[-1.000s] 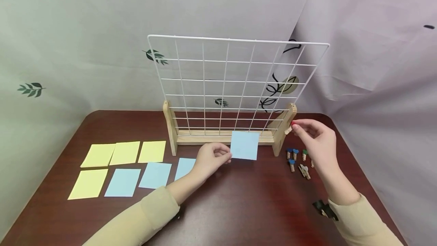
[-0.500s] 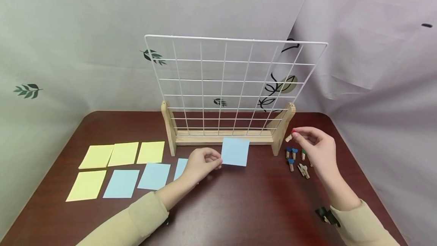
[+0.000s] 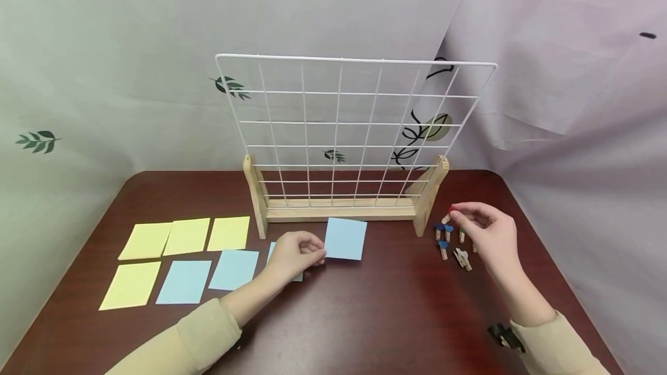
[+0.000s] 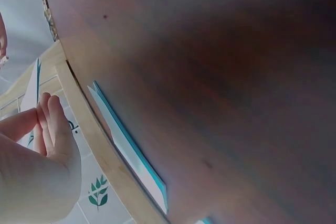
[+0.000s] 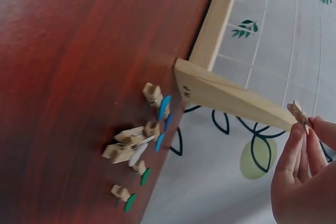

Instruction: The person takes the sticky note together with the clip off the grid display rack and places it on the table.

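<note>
By its left edge, my left hand [image 3: 297, 256] pinches a blue paper square [image 3: 346, 239] between thumb and fingers. The square is held up in front of the rack's wooden base, and in the left wrist view it shows nearly edge-on. On the right, my right hand [image 3: 490, 233] pinches a small wooden clothespin [image 5: 298, 113] with a red top, above several other clothespins [image 3: 448, 233] with blue, green and white heart tops. Another blue square [image 3: 272, 247] lies partly hidden behind my left hand and wrist.
A white wire grid [image 3: 356, 109] leans back in a wooden stand [image 3: 341, 213] at the rear of the dark red table [image 3: 375, 317]. Yellow squares [image 3: 187, 236] and two more blue squares [image 3: 183, 282] lie on the left. A fabric backdrop hangs behind.
My left hand has drawn the blue square left and down, away from the stand's base. My right hand has lowered a little with the red-topped clothespin, closer to the others.
</note>
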A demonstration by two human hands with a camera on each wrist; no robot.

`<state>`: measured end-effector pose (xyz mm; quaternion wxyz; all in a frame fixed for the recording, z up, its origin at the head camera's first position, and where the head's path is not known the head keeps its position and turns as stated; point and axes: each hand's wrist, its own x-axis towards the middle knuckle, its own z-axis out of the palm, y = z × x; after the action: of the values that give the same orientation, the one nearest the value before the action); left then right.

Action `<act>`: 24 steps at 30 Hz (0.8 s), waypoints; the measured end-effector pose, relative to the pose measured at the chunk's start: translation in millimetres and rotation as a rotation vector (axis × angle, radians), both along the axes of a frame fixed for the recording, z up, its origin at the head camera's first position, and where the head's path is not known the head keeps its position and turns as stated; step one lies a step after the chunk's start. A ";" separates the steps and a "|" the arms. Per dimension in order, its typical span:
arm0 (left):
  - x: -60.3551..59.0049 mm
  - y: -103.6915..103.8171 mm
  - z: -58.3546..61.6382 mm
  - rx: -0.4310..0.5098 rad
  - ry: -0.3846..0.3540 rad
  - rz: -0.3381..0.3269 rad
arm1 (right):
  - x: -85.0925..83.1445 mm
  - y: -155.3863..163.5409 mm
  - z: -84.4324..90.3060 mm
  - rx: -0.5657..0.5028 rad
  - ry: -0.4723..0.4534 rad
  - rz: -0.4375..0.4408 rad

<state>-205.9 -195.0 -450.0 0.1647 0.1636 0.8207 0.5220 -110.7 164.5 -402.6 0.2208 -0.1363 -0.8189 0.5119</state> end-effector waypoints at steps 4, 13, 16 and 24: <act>-1.7 -5.5 -2.0 -0.003 -0.004 -0.032 | 1.7 4.6 -5.7 -0.033 -0.006 0.003; -2.7 -13.2 -6.1 -0.031 -0.017 -0.081 | 3.6 16.7 -18.4 -0.021 -0.048 -0.016; -2.4 -15.2 -7.5 -0.030 -0.030 -0.084 | 5.1 22.0 -21.7 -0.009 -0.059 -0.011; -4.8 -18.8 -9.9 -0.058 -0.036 -0.090 | 13.5 33.6 -26.6 0.033 -0.103 -0.013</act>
<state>-210.7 -213.8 -459.9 0.2074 0.1858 0.8243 0.4928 -97.2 198.1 -429.2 0.1839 -0.1639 -0.8365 0.4894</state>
